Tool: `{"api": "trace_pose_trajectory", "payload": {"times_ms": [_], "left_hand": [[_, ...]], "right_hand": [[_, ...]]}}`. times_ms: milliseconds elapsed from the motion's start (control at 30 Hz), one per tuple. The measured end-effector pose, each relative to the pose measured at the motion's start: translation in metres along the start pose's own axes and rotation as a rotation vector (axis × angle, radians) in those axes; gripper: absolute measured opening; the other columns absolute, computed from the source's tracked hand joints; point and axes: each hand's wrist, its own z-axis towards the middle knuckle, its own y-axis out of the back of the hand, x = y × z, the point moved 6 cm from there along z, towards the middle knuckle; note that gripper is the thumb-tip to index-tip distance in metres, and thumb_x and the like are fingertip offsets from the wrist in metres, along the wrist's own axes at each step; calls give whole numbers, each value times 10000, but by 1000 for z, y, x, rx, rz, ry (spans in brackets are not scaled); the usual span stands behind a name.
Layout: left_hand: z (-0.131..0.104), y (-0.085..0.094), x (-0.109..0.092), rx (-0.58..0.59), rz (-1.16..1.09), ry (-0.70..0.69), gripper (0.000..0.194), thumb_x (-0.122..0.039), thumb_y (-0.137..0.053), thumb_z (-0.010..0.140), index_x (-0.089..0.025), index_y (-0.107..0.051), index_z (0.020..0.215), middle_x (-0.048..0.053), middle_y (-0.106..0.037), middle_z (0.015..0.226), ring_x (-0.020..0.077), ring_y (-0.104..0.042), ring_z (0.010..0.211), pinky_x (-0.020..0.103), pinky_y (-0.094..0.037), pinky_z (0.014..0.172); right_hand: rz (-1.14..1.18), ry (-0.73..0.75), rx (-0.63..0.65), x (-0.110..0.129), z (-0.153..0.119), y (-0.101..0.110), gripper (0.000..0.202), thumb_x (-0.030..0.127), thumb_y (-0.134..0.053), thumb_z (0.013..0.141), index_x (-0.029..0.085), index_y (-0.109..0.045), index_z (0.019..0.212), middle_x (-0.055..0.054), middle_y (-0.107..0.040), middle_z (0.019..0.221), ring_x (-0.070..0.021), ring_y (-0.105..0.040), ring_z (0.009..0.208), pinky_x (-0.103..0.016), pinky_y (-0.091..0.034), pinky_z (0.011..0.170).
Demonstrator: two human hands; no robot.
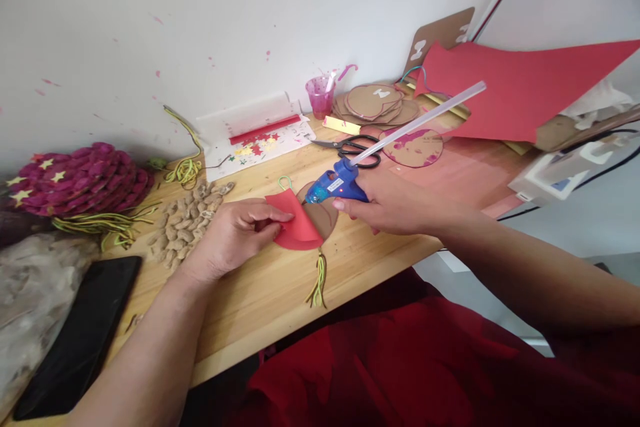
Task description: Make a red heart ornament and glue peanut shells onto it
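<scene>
A folded-back piece of red paper [293,219] is pinched in my left hand [245,230]. Under its raised flap lies a round cardboard disc [326,217], partly covered by the paper. A green loop [285,181] sticks out at the disc's top, and a yellow-green tassel [317,283] hangs from its lower side onto the table. My right hand [385,200] grips a blue hot glue gun [334,185], with a long clear glue stick [420,121] rising from its back. The nozzle points down at the disc beside the red flap; whether it touches is hidden.
Peanuts in shells [180,223] lie left of my left hand, near a black phone [83,337] and stacked purple-painted peanut ornaments [80,180]. Behind are black scissors [360,147], star confetti [255,147], a pink cup [320,97] and cardboard discs [373,101]. Red sheet [525,80] stands right.
</scene>
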Motion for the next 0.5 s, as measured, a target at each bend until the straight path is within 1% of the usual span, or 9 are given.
{"api": "trace_pose_trajectory", "payload": {"times_ms": [133,300,500], "left_hand": [[-1,-1,6,10,-2,20,185,-167,-669,849,-217,-805,964,21,-767,826,103,-645,628,190,-474,559],[0,0,4,-7,-12,22,169,-188,-664,849,-203,-805,940,31,-764,808,108,-646,621,196,-473,555],[0,0,2,-10,-10,50,165,-210,-657,834,-196,-801,915,34,-763,800,115,-647,613,204,-465,544]], "right_hand": [[7,54,-14,-1,-4,0,280,416,-508,977,180,-551,833,-52,-646,805,-154,-571,641,-269,-354,595],[-22,92,-26,1,-12,1,296,427,-491,980,175,-606,875,-57,-662,815,-170,-567,665,-282,-359,620],[-44,40,-3,0,-20,3,306,438,-496,978,171,-637,930,-56,-666,754,-181,-572,630,-289,-364,613]]}}
